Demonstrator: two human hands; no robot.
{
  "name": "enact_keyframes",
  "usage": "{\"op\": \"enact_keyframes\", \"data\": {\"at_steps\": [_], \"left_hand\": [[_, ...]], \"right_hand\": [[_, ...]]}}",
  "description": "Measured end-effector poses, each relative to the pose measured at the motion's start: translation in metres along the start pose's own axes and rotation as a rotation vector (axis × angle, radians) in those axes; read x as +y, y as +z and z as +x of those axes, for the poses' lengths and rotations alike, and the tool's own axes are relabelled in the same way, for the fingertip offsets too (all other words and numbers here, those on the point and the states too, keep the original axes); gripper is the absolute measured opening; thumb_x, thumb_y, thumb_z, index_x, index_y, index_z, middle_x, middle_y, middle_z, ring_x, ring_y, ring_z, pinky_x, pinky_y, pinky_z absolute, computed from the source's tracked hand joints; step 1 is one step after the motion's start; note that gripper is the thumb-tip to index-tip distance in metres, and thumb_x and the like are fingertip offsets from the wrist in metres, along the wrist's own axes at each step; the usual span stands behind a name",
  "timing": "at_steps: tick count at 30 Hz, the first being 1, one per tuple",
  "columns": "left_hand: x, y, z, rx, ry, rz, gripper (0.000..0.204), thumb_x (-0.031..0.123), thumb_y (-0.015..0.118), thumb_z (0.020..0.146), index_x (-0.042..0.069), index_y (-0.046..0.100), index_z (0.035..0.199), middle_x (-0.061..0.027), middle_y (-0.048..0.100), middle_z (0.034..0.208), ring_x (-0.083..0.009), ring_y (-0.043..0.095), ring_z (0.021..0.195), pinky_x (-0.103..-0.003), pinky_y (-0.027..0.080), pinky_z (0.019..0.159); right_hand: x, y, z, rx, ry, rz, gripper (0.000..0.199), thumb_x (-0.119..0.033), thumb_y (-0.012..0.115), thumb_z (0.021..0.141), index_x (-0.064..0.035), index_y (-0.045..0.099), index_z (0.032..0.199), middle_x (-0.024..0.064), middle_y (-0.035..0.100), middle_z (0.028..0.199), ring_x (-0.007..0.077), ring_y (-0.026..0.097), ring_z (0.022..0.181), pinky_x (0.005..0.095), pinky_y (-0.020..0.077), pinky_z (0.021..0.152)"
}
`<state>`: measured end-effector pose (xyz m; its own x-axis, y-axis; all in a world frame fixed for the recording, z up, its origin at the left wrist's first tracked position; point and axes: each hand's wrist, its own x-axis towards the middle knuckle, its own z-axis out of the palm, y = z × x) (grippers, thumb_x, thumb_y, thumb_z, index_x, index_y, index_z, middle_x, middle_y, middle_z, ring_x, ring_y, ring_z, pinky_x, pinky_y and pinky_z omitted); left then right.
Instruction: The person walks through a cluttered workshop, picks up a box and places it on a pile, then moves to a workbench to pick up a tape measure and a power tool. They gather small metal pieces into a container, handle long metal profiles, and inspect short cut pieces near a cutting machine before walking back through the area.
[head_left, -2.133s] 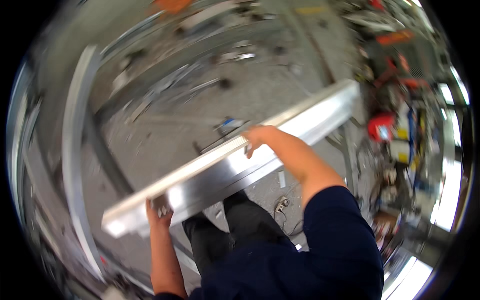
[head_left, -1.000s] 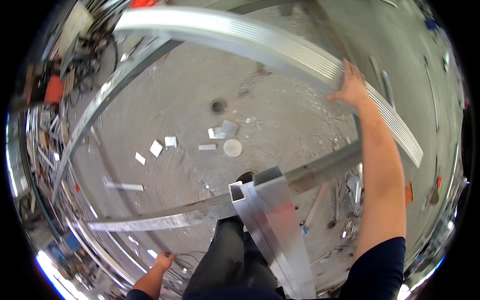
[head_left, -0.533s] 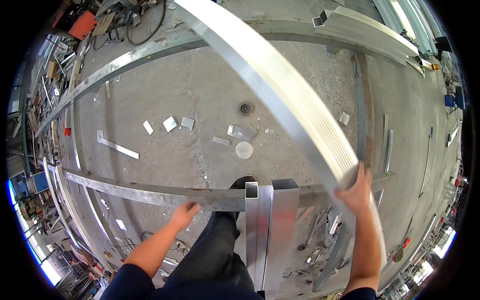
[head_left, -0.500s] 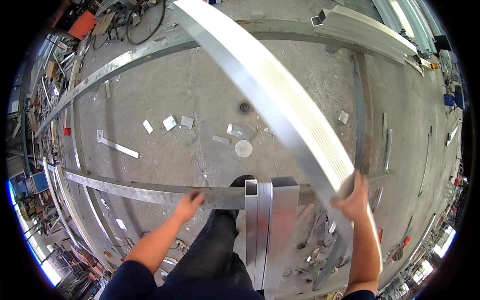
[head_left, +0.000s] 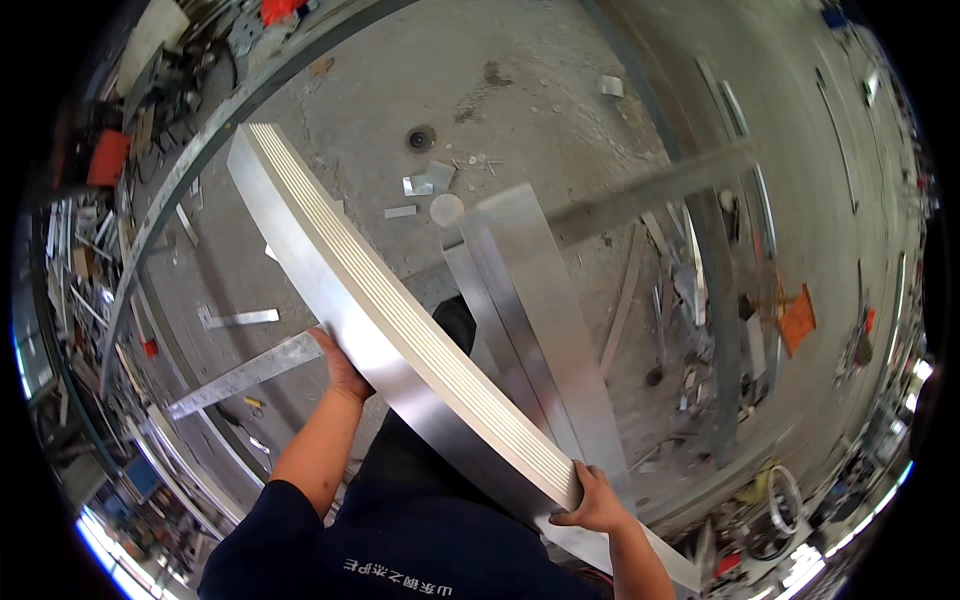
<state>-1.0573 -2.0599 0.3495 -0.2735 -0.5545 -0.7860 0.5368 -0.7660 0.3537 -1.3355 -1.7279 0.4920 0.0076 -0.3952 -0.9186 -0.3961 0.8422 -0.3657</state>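
Note:
A long silver metal profile (head_left: pixel 440 352) with a ribbed cream-coloured face lies slantwise in front of me, from the upper left down to the lower right. My left hand (head_left: pixel 345 372) is closed on its near-left side, around mid-length, with some fingers hidden behind the metal. Lower down, my right hand (head_left: pixel 597 502) grips the profile from the other side, its thumb across the ribbed face. Just right of the profile, smooth rectangular metal tubes (head_left: pixel 530 270) lie side by side across a steel frame bar (head_left: pixel 650 185).
The frame continues as a bar (head_left: pixel 250 375) at the left. Offcuts and a round disc (head_left: pixel 446 209) lie on the concrete floor. Metal scrap (head_left: pixel 95 270) is heaped along the left; an orange piece (head_left: pixel 797 320) and a wheel-like ring (head_left: pixel 785 500) are at the right.
The profile has swung left and come down closer to me. My left hand, empty before, has taken hold of it; my right hand has moved lower and leftward, still gripping. The view has turned.

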Motion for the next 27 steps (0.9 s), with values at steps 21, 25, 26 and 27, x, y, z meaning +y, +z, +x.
{"op": "enact_keyframes", "data": {"at_steps": [21, 25, 26, 27], "left_hand": [[-0.248, -0.171, -0.111, -0.115, -0.218, 0.650, 0.098, 0.083, 0.036, 0.074, 0.018, 0.021, 0.146, -0.0077, 0.022, 0.149, -0.0330, 0.023, 0.135, -0.054, 0.027, 0.108], [-0.270, -0.144, -0.121, 0.115, -0.115, 0.750, 0.091, 0.082, 0.031, 0.077, 0.020, 0.029, 0.144, -0.0069, 0.031, 0.146, -0.0344, 0.031, 0.132, -0.055, 0.031, 0.106], [-0.273, -0.142, -0.121, 0.152, -0.047, 0.774, 0.090, 0.081, 0.030, 0.077, 0.020, 0.030, 0.143, -0.0069, 0.032, 0.146, -0.0343, 0.031, 0.132, -0.055, 0.031, 0.106], [-0.275, -0.140, -0.118, 0.133, -0.061, 0.791, 0.089, 0.081, 0.029, 0.078, 0.018, 0.031, 0.142, -0.0072, 0.033, 0.145, -0.0337, 0.032, 0.132, -0.054, 0.031, 0.107]], "right_hand": [[0.342, 0.334, 0.041, -0.069, -0.038, 0.541, 0.104, -0.031, 0.086, 0.050, -0.0009, 0.038, 0.136, 0.0240, 0.052, 0.125, 0.0367, 0.052, 0.113, 0.0409, 0.0430, 0.095], [0.341, 0.336, 0.049, -0.026, -0.035, 0.661, 0.107, -0.028, 0.081, 0.046, -0.0006, 0.036, 0.138, 0.0233, 0.049, 0.128, 0.0350, 0.049, 0.118, 0.0375, 0.0415, 0.097], [0.343, 0.339, 0.051, 0.007, -0.007, 0.657, 0.103, -0.029, 0.080, 0.048, -0.0003, 0.038, 0.137, 0.0229, 0.049, 0.129, 0.0342, 0.049, 0.119, 0.0375, 0.0413, 0.097], [0.345, 0.342, 0.053, 0.039, 0.022, 0.650, 0.099, -0.029, 0.079, 0.051, 0.0001, 0.039, 0.136, 0.0226, 0.050, 0.130, 0.0335, 0.049, 0.120, 0.0375, 0.0411, 0.098]]}}
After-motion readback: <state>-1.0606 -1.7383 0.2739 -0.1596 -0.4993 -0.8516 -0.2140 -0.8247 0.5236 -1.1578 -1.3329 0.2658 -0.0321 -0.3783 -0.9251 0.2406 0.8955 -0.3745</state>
